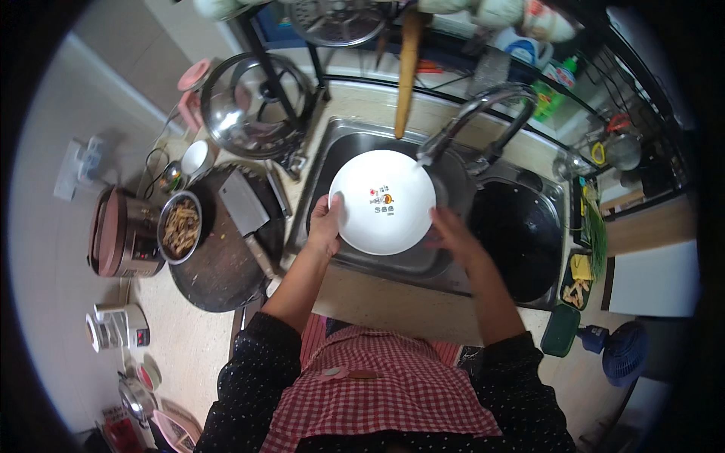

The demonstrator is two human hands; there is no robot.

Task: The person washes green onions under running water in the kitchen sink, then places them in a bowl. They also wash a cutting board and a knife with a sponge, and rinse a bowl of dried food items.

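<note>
A white plate (384, 226) with a small printed cartoon and lettering is held over the left basin of a steel double sink (368, 266). My left hand (324, 223) grips its left rim, thumb on the upper face and the other fingers partly hidden. At the right rim is my right hand (456, 240), blurred; whether its fingers touch the plate or reach beneath it is unclear. The spout of the chrome faucet (433, 148) ends just above the plate's upper right edge, with what looks like water at its tip.
To the left, a cleaver (244, 203) lies on a round cutting board (212, 266), beside a metal bowl of food pieces (180, 227) and a rice cooker (122, 232). A large glass lid (255, 107) stands behind. A dark round pan (515, 243) fills the right basin. A wooden stick (406, 85) hangs above.
</note>
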